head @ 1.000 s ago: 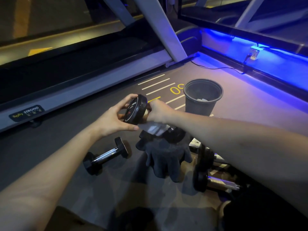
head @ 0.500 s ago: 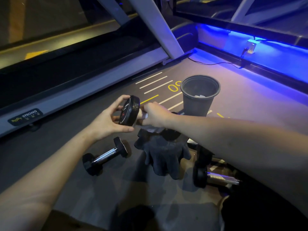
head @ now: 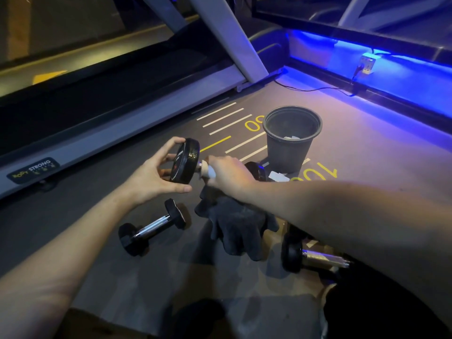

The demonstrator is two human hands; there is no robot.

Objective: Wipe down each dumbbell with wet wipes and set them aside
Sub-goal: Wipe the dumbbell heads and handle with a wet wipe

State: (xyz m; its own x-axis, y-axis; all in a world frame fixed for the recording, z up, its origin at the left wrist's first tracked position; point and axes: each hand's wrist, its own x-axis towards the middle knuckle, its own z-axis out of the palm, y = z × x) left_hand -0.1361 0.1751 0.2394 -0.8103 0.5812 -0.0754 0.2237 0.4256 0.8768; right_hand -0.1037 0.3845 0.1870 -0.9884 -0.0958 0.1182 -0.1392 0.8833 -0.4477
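At far left a treadmill [head: 117,133] runs past the frame edge. The left hand [head: 151,178] cups the near head of the raised dumbbell [head: 186,162], fingers [head: 171,143] spread and curved around the black disc. A second dumbbell [head: 152,226] lies on the floor [head: 73,216] beneath. The right hand [head: 227,173] is closed round the handle over what looks like a wet wipe [head: 208,171], hiding most of the bar. Dark gloves [head: 239,223] lie below it. Right of them, a third dumbbell [head: 310,258] is partly covered by the forearm. A bin [head: 291,143] stands behind.
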